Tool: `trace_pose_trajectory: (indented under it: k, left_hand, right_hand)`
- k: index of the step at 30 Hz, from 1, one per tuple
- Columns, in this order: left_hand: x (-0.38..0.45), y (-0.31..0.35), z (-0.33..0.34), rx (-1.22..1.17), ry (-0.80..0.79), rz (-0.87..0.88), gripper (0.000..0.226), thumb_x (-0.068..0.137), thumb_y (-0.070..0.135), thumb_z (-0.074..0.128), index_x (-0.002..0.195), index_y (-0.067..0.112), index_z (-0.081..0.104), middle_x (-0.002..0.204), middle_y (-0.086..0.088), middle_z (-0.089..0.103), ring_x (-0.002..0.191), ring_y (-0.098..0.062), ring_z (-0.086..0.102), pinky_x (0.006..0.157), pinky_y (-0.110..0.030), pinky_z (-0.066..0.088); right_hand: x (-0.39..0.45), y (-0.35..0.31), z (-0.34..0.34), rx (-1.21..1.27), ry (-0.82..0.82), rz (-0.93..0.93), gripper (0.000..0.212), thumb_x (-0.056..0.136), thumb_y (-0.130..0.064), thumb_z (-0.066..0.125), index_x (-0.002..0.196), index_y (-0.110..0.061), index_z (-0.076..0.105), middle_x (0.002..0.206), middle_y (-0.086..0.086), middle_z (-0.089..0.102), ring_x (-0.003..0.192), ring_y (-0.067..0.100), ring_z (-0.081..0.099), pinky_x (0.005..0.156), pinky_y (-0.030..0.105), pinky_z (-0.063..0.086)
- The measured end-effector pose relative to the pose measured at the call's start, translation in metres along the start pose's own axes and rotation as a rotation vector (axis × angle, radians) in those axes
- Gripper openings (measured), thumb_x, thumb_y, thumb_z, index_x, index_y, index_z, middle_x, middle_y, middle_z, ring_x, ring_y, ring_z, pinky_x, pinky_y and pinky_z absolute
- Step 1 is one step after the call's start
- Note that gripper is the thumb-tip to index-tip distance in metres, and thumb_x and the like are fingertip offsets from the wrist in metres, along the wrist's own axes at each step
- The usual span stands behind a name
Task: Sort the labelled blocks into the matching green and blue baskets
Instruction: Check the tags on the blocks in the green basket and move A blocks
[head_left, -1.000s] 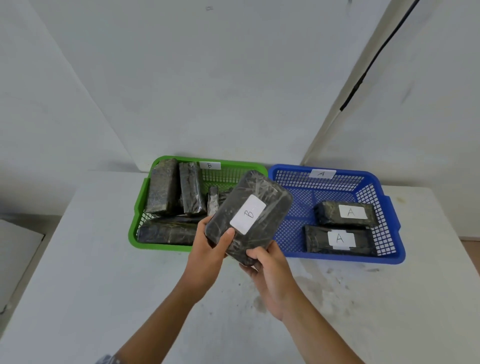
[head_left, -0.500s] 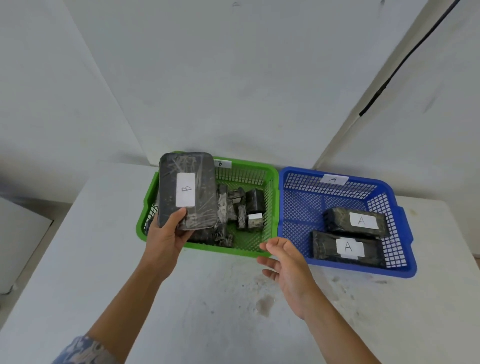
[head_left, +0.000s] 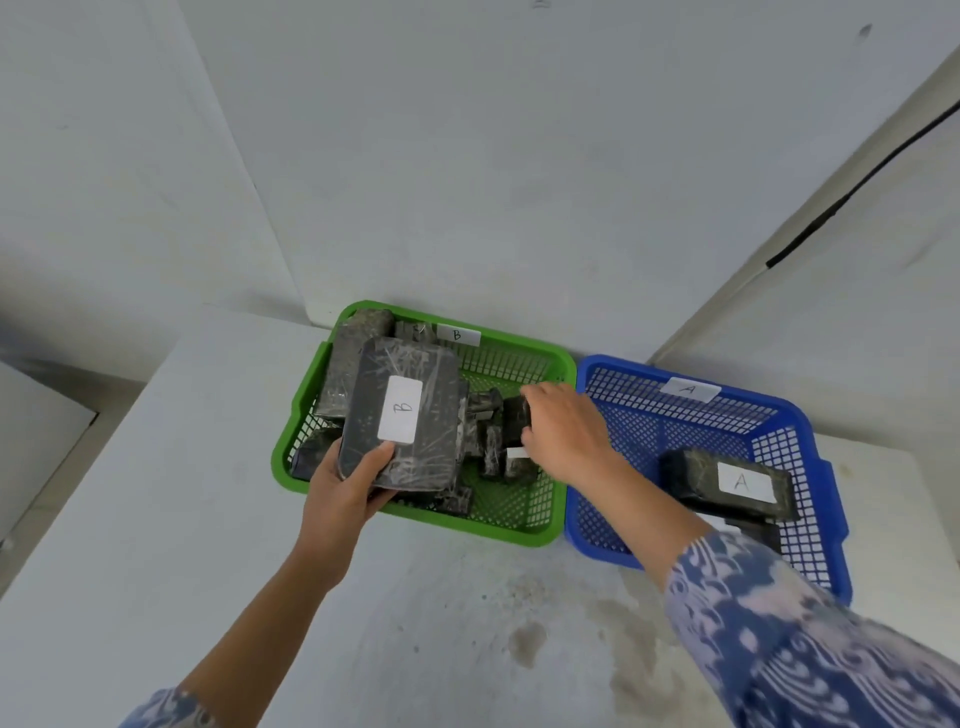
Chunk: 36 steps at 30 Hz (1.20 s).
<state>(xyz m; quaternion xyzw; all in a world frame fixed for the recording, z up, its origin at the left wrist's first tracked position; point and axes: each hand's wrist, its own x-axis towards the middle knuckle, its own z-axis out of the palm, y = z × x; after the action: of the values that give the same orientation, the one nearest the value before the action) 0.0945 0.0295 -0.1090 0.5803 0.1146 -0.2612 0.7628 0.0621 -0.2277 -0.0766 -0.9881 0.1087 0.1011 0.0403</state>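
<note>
My left hand (head_left: 347, 492) grips the near end of a flat dark block with a white B label (head_left: 405, 415), held over the left part of the green basket (head_left: 511, 527). My right hand (head_left: 563, 431) reaches into the same basket, its fingers closed around a small dark block (head_left: 517, 415) among several other small blocks. The green basket carries a B tag (head_left: 457, 335). To its right, the blue basket (head_left: 597, 540), tagged A (head_left: 688, 389), holds a dark block labelled A (head_left: 727, 480), and a second one is mostly hidden behind my right forearm.
The baskets stand side by side at the back of a white table (head_left: 182, 493), close to the wall corner. Larger dark blocks (head_left: 343, 374) lean against the green basket's left wall. A black cable (head_left: 852, 192) runs up the right wall. Stains mark the table front.
My right hand has moved from above the table's front into the green basket and closed on a small block. My left hand still holds the B block over the basket.
</note>
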Motion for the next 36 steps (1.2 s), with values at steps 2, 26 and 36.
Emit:
trace_pose_trajectory:
  k: [2, 26, 36]
  left_hand:
    - [0.001, -0.002, 0.001, 0.002, 0.015, 0.006, 0.043, 0.091, 0.018, 0.070, 0.133, 0.024, 0.059, 0.119, -0.004, 0.074, 0.108, -0.022, 0.071, 0.083, -0.028, 0.060]
    - [-0.003, 0.001, 0.007, 0.061, 0.075, 0.045, 0.035, 0.092, 0.016, 0.068, 0.124, 0.028, 0.059, 0.109, 0.000, 0.075, 0.094, -0.014, 0.075, 0.071, -0.020, 0.059]
    - [-0.013, -0.003, 0.017, 0.159, -0.075, 0.013, 0.032, 0.093, 0.014, 0.067, 0.117, 0.034, 0.062, 0.109, 0.003, 0.076, 0.100, -0.017, 0.073, 0.079, -0.034, 0.060]
  right_hand:
    - [0.023, 0.004, -0.002, -0.100, -0.122, -0.041, 0.050, 0.089, -0.022, 0.067, 0.135, -0.009, 0.051, 0.131, 0.009, 0.058, 0.121, 0.029, 0.053, 0.098, 0.041, 0.046]
    - [-0.027, 0.005, -0.025, 1.117, -0.029, 0.426, 0.054, 0.095, -0.025, 0.068, 0.140, -0.029, 0.040, 0.120, -0.013, 0.061, 0.089, 0.007, 0.066, 0.066, 0.021, 0.046]
    - [-0.103, -0.019, -0.006, 2.512, -0.208, 0.552, 0.044, 0.091, -0.034, 0.046, 0.120, -0.008, 0.067, 0.109, 0.017, 0.067, 0.074, 0.024, 0.055, 0.061, 0.033, 0.033]
